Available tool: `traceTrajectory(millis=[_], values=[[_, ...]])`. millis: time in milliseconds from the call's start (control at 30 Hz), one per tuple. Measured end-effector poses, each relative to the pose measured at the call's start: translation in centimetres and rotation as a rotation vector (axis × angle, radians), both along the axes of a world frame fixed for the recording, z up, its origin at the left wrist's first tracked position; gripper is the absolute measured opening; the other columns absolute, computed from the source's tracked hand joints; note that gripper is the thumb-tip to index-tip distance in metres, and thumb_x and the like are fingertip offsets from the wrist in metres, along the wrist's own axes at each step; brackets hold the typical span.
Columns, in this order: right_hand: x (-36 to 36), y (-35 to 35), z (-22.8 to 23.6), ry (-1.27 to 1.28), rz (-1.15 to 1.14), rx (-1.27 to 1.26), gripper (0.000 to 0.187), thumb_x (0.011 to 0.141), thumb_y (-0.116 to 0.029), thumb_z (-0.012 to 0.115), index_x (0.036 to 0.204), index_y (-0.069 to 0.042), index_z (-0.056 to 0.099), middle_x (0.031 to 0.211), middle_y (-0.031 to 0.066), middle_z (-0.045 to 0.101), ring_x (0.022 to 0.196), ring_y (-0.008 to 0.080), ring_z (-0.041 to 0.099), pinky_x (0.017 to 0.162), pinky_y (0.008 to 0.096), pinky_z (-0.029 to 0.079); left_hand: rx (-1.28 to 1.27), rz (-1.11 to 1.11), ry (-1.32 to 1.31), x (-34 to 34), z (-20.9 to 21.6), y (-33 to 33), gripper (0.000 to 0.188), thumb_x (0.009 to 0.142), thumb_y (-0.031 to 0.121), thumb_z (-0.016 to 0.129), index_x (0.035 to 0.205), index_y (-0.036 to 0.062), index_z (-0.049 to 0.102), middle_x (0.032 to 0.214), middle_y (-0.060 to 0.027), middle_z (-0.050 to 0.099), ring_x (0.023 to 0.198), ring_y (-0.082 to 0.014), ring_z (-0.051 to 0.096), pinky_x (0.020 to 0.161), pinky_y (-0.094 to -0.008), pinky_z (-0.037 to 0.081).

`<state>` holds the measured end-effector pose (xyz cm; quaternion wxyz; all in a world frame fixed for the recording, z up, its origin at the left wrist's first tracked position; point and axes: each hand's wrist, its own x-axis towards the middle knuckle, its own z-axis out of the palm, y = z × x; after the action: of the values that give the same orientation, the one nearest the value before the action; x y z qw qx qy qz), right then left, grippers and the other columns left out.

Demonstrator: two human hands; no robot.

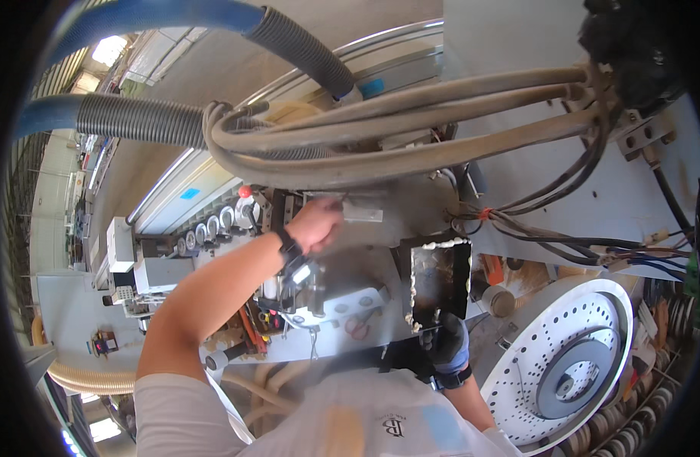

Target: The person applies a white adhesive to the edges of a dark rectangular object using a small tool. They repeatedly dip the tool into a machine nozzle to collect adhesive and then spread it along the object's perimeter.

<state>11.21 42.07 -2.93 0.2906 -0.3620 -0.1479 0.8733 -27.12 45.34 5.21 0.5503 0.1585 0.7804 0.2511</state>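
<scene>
My left hand, bare and with a dark band at the wrist, reaches over the machine bed beside a pale metal bar. Its fingers are curled in, a little blurred, and whatever they hold is too small to make out. At the lower right my right hand wears a dark and blue-grey glove. It grips the bottom edge of a dark, square tray-like piece, whose rim carries lumpy whitish material. The piece is tilted up, its sooty, stained inner face showing; the gloved fingertips are partly hidden.
Thick dusty hoses loop across above my hands. A lever with a red knob stands left of my left hand. Nearby lies a metal block with round dials. A large white perforated disc sits at right, below bundled cables.
</scene>
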Motion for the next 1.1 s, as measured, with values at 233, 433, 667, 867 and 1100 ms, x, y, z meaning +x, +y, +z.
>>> traceTrajectory(millis=[233,433,667,867,1100], values=[[-0.1,0.4,0.9,-0.025,0.195,0.201,0.044,0.102,-0.032,0.052,0.129,0.001,0.065,0.117,0.0130,0.072,0.100,0.0208,0.069,0.086,0.0335,0.054,0.084,-0.231,0.301,-1.6,6.2,-8.7,0.050,0.101,0.022,0.060,0.151,0.0156,0.050,0.086,-0.0101,0.066,0.059,-0.0217,0.060,0.052,-0.0344,0.046],[-0.4,0.2,-1.6,-0.184,0.408,0.245,0.042,0.102,-0.023,0.051,0.137,-0.001,0.059,0.114,0.0112,0.073,0.089,0.0235,0.071,0.079,0.0356,0.058,0.018,-0.701,1.078,-4.7,7.0,-12.1,0.045,0.098,0.022,0.060,0.143,0.0170,0.060,0.101,-0.0200,0.074,0.087,-0.0419,0.071,0.079,-0.0523,0.058],[-2.7,-0.5,-1.2,-0.374,0.398,0.776,0.016,0.101,-0.012,0.051,0.098,-0.003,0.064,0.077,0.0081,0.067,0.064,0.0177,0.066,0.056,0.0291,0.051,-0.093,-0.630,1.071,-7.8,2.6,-9.4,0.038,0.100,0.027,0.055,0.133,0.0132,0.067,0.095,-0.0228,0.074,0.090,-0.0425,0.071,0.080,-0.0546,0.056],[-2.9,-1.0,-2.3,-0.369,0.431,0.511,0.021,0.086,-0.004,0.062,0.105,-0.002,0.070,0.094,0.0146,0.069,0.070,0.0245,0.068,0.056,0.0320,0.053,-0.117,-0.643,1.033,-9.3,-1.1,-6.4,0.033,0.100,0.025,0.051,0.120,0.0074,0.070,0.102,-0.0226,0.075,0.097,-0.0435,0.071,0.087,-0.0549,0.055],[-3.5,-0.6,-1.8,-0.165,0.273,-0.058,0.033,0.097,-0.022,0.054,0.121,-0.002,0.063,0.094,0.0111,0.070,0.065,0.0182,0.066,0.056,0.0304,0.054,-0.331,-1.331,0.866,-8.8,-2.2,-0.6,0.025,0.087,0.015,0.063,0.101,0.0020,0.078,0.102,-0.0234,0.076,0.092,-0.0408,0.074,0.083,-0.0470,0.058]])
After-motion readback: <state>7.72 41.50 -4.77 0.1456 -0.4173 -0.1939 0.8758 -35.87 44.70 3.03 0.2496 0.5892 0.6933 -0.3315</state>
